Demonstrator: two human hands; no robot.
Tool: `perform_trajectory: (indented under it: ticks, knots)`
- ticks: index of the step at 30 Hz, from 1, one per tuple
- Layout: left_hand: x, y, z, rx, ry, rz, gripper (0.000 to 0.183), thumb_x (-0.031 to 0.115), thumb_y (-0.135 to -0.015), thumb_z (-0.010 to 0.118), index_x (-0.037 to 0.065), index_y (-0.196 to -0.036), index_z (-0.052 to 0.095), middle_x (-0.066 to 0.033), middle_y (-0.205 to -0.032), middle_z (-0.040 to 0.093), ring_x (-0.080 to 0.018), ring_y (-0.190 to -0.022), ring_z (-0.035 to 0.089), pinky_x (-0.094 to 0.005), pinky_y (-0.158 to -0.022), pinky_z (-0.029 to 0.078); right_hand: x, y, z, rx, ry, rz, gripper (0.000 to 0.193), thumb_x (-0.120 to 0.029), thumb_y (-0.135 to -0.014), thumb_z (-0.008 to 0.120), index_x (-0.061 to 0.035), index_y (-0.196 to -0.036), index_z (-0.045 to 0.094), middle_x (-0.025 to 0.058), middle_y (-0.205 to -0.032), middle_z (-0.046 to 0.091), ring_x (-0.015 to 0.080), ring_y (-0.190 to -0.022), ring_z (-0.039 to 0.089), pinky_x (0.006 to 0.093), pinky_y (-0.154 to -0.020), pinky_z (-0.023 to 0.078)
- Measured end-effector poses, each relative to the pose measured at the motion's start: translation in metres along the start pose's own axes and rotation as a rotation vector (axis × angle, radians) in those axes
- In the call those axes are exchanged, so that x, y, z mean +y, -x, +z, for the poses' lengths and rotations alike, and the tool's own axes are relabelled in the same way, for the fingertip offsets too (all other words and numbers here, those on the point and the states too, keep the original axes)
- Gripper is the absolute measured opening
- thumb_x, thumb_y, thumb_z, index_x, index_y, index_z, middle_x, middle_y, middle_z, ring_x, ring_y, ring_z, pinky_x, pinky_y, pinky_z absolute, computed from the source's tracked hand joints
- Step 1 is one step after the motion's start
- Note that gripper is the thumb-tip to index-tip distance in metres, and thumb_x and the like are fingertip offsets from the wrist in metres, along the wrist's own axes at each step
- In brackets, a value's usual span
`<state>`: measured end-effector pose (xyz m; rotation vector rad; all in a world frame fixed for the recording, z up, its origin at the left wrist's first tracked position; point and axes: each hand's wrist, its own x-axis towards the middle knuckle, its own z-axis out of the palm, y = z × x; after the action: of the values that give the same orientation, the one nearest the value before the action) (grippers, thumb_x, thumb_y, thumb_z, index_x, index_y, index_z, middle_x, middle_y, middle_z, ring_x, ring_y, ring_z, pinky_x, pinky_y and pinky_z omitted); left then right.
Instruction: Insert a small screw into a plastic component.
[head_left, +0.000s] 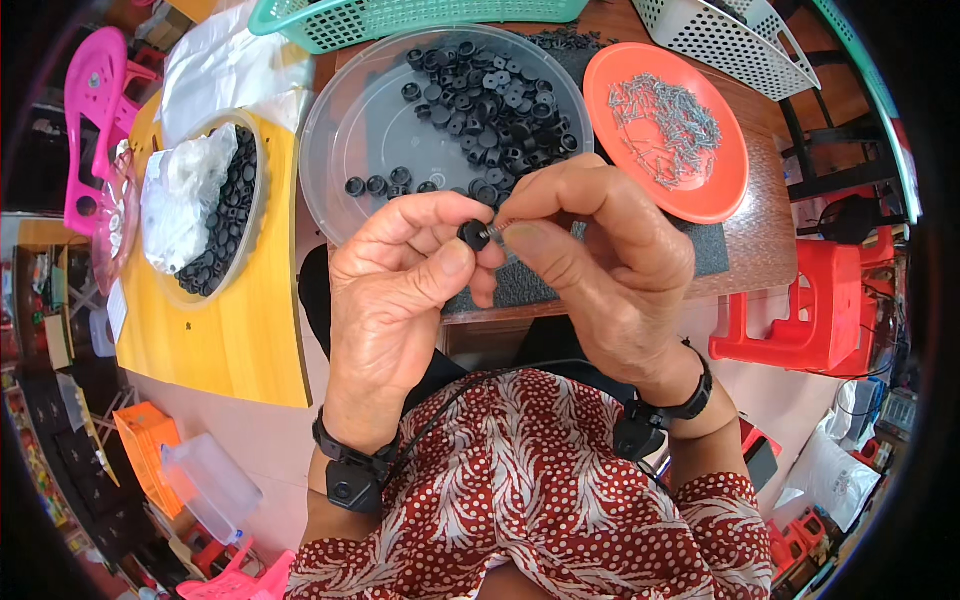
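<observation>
Black piece and thin screw meet above a crowded bench

The left hand (395, 275) has its fingers pinched on a small round black piece (473, 235), over the near edge of a clear tub (340, 130). The right hand (610, 260) has its thumb and forefinger nearly together on a thin screw (500, 228) whose end meets the piece; how deep it sits cannot be told.

Both hands cover part of the tub and the grey mat (710, 250) on the brown bench (770, 230). Loose black caps (490, 110) fill much of the tub; just right of it, an orange-red plate (722, 180) bears a heap of screws (665, 125). A teal basket (330, 28) and a white basket (720, 45) stand along the far side. On the yellow bench (230, 350) at left, a white plastic bag (190, 190) partly covers another tub of black parts (232, 215). A dark mark near that bench's front is too small to read.
</observation>
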<state>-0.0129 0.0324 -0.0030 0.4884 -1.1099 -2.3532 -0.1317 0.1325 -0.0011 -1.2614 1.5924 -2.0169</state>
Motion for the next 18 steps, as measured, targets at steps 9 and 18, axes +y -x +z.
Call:
perform_trajectory:
  ticks: [9,18]
  knots:
    - [0.0002,0.0037,0.0010,0.046,-0.135,0.048,0.024,0.006,-0.081,0.065,-0.006,-0.101,0.059,-0.0101,-0.082,0.064,-0.0130,-0.069,0.059,-0.0242,-0.062,0.049,0.0014,0.0040,0.0038,0.037,0.184,-0.132,0.017,0.006,-0.066,0.064,-0.0014,-0.081,0.060,0.0061,-0.076,0.059,0.0213,-0.067,0.053,0.0299,-0.061,0.042]
    - [-0.0007,0.0050,0.0029,0.060,-0.216,0.116,0.025,0.005,-0.079,0.067,-0.005,-0.101,0.060,-0.0077,-0.084,0.064,-0.0109,-0.073,0.061,-0.0215,-0.067,0.051,0.0047,0.0061,0.0030,-0.002,0.223,-0.133,0.015,0.004,-0.069,0.065,-0.0031,-0.080,0.059,0.0053,-0.074,0.059,0.0214,-0.067,0.054,0.0306,-0.062,0.041]
